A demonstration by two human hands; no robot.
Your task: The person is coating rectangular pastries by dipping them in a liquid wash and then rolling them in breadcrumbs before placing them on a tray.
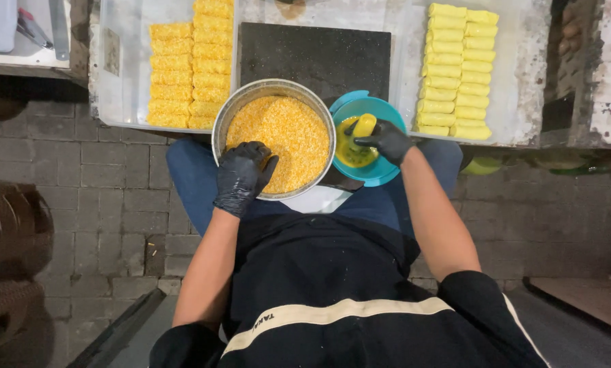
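Two black-gloved hands are at work. Left hand [243, 178], fingers curled, rests in coarse yellow crumbs inside a round metal bowl [273, 90] at the tabletop's [523, 75] near edge. Right hand [388, 141] pinches a smooth pale-yellow roll [364, 125] standing in glossy yellow liquid in a teal plastic bowl [380, 173]. Crumbed rolls [191, 65] lie stacked far left, plain rolls [457, 68] far right, a dark slab [316, 56] between.

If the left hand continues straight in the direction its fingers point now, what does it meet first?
The left hand points up and right into the metal bowl, so it would most likely meet the yellow crumbs first. Its fingertips seem to touch them already, though depth is unclear.
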